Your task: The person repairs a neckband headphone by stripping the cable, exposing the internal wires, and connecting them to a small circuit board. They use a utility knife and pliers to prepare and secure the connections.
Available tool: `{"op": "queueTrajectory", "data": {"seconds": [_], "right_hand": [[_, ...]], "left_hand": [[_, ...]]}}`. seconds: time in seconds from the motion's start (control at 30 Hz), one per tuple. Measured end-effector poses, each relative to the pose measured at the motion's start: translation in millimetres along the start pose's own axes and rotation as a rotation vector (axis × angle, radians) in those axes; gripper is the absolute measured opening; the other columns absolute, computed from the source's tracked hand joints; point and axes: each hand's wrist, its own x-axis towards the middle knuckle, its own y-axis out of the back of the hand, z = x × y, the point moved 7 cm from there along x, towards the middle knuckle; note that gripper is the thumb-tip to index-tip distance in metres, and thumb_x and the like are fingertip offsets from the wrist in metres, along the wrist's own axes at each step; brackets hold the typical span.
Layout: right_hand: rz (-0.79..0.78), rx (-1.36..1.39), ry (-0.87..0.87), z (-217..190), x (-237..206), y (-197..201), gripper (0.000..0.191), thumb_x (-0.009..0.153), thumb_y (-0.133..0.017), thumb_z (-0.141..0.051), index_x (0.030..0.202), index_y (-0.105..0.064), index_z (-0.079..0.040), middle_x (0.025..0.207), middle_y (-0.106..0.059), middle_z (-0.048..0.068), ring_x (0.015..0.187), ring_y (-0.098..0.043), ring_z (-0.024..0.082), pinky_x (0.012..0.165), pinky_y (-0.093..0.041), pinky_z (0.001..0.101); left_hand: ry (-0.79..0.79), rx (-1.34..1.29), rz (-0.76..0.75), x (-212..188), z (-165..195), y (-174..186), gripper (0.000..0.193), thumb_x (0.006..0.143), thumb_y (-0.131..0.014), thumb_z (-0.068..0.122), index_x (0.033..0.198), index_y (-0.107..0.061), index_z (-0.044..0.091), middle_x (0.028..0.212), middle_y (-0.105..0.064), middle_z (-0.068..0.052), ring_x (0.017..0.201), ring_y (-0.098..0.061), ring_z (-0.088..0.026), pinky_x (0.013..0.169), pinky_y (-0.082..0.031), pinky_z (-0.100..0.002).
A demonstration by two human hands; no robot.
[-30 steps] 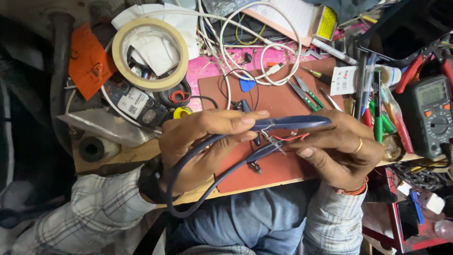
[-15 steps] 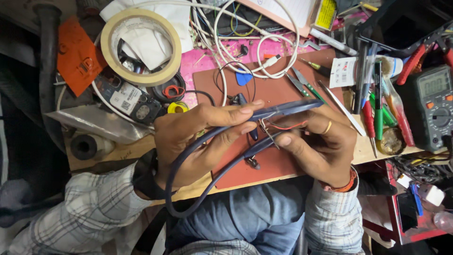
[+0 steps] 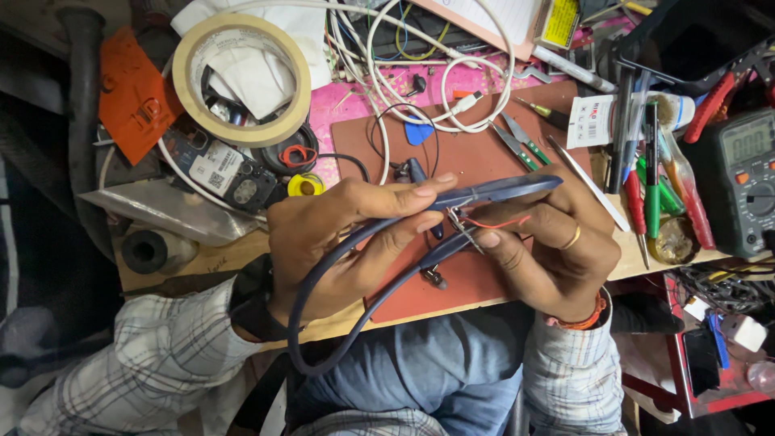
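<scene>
A dark blue neckband earphone (image 3: 500, 190) is held over a brown work mat (image 3: 476, 153). My left hand (image 3: 339, 242) grips its curved band, thumb and fingers pinched near the open end. My right hand (image 3: 549, 250), with a ring and an orange wrist thread, supports the other end from below, its fingertips at thin red wires (image 3: 496, 221) that stick out of the band. The band's loop (image 3: 303, 339) hangs down over my lap. A small earbud (image 3: 436, 278) dangles beneath.
A roll of tape (image 3: 242, 77) lies at the upper left beside an orange pad (image 3: 133, 89). White cables (image 3: 440, 77), tweezers (image 3: 517, 145), pens and screwdrivers (image 3: 650, 161) crowd the bench. A multimeter (image 3: 747, 182) sits at the right edge.
Both hands and the neckband have stayed together with only small shifts. My right fingers have adjusted at the red wires.
</scene>
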Motion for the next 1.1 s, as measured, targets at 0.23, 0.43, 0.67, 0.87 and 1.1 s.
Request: {"op": "queueTrajectory", "data": {"seconds": [0.23,0.43,0.67,0.87,1.1], "right_hand": [[0.010,0.046,-0.108,-3.4,13.0,-1.8,0.014,0.095,-0.076,-0.006,0.103,-0.071,0.004,0.096,-0.070,0.012,0.082,-0.064,0.015,0.075,-0.049,0.0257],[0.168,-0.075,-0.032,-13.1,20.7,4.5,0.023,0.092,-0.076,-0.006,0.106,-0.064,0.007,0.109,-0.067,0.016,0.105,-0.061,0.023,0.097,-0.050,0.0328],[0.163,0.194,-0.364,17.8,1.8,2.8,0.013,0.090,-0.073,-0.007,0.091,-0.067,0.005,0.083,-0.069,0.009,0.078,-0.066,0.015,0.069,-0.053,0.0269],[0.020,0.287,-0.408,20.4,-7.4,-8.4,0.014,0.095,-0.074,-0.006,0.102,-0.071,0.006,0.095,-0.074,0.011,0.086,-0.070,0.014,0.078,-0.056,0.0250],[-0.106,0.170,-0.254,15.6,-4.5,-8.6,0.017,0.088,-0.081,-0.005,0.099,-0.074,0.005,0.094,-0.074,0.010,0.075,-0.065,0.011,0.070,-0.050,0.0246]], "left_hand": [[-0.012,-0.009,-0.029,2.0,0.4,0.3,0.018,0.099,-0.077,0.002,0.111,-0.064,0.000,0.115,-0.077,-0.017,0.102,-0.080,-0.018,0.076,-0.065,-0.021],[-0.004,-0.021,0.040,-0.1,1.6,-2.9,0.017,0.101,-0.076,-0.003,0.112,-0.064,0.000,0.111,-0.077,-0.016,0.104,-0.079,-0.022,0.083,-0.067,-0.024],[-0.029,-0.028,0.037,2.8,1.6,-0.8,0.018,0.101,-0.076,-0.005,0.112,-0.062,-0.001,0.109,-0.076,-0.015,0.112,-0.076,-0.025,0.086,-0.068,-0.026],[-0.024,0.009,0.036,5.9,2.5,1.3,0.018,0.101,-0.075,-0.005,0.114,-0.064,-0.002,0.103,-0.076,-0.017,0.110,-0.077,-0.026,0.084,-0.068,-0.026],[0.070,-0.131,0.052,1.8,-6.2,-2.7,0.015,0.101,-0.076,-0.003,0.109,-0.063,-0.003,0.102,-0.077,-0.016,0.108,-0.078,-0.024,0.088,-0.067,-0.027]]}}
